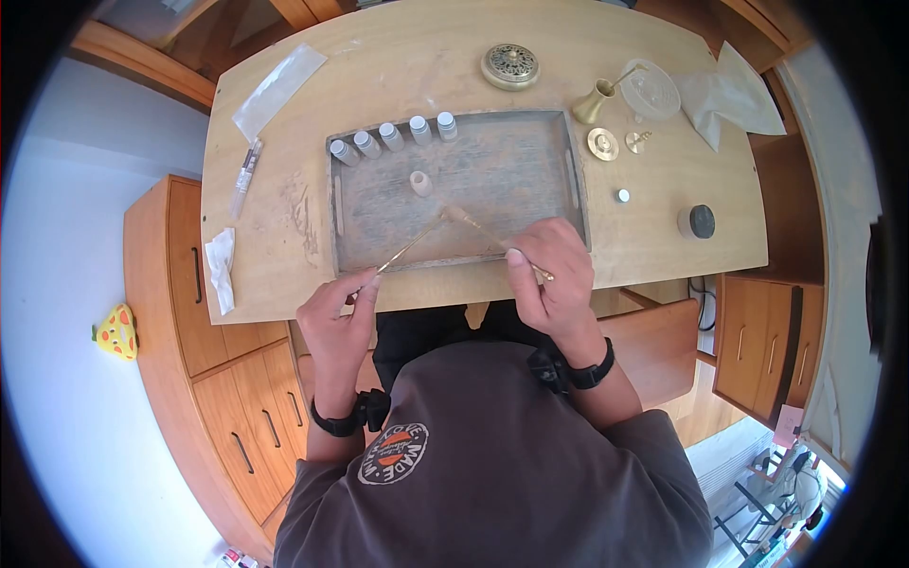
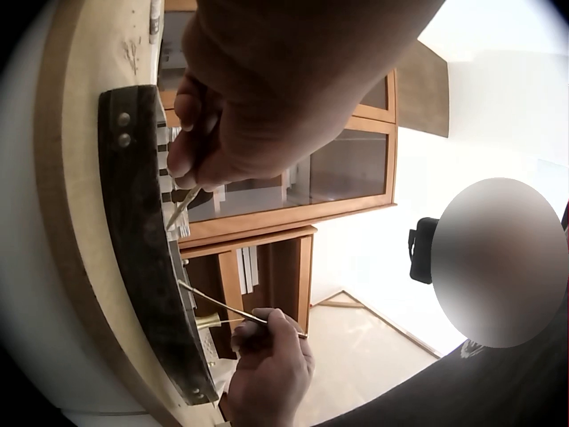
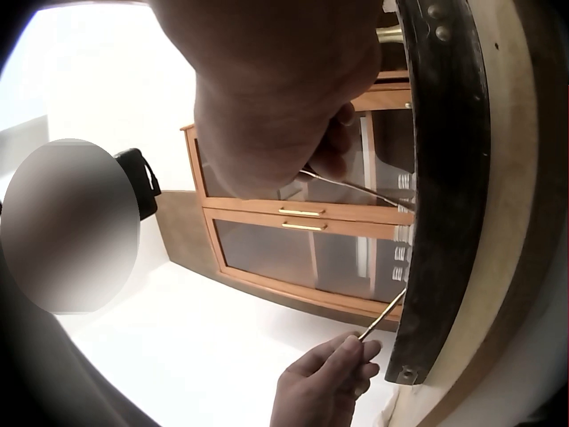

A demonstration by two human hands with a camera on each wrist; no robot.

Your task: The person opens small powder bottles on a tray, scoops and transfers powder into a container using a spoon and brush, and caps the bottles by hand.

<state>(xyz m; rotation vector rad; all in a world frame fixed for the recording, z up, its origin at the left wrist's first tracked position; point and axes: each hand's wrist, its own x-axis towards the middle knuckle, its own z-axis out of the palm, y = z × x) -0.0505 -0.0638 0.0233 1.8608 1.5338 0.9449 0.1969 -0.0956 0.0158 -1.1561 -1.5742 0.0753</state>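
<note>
My left hand (image 1: 338, 317) pinches a thin brass-coloured tool (image 1: 407, 248), its far end over the wooden tray (image 1: 379, 257). Another thin tool (image 1: 483, 230) is pinched by my right hand (image 1: 552, 276); its tip meets or nearly meets the other near a small brownish lump (image 1: 455, 214). Just beyond the tips, a small open bottle (image 1: 420, 183) stands in the tray. In the left wrist view both hands (image 2: 236, 133) hold their tools at the tray's dark side (image 2: 147, 240). The tray wall hides the tips in the right wrist view.
Several white-capped bottles (image 1: 391, 135) line the tray's back left. Right of the tray are a brass vase (image 1: 594, 102), brass lids (image 1: 602, 144), a white cap (image 1: 622, 196) and a dark-lidded jar (image 1: 701, 221). A pierced brass burner (image 1: 510, 66) sits behind, a pen (image 1: 247, 177) left.
</note>
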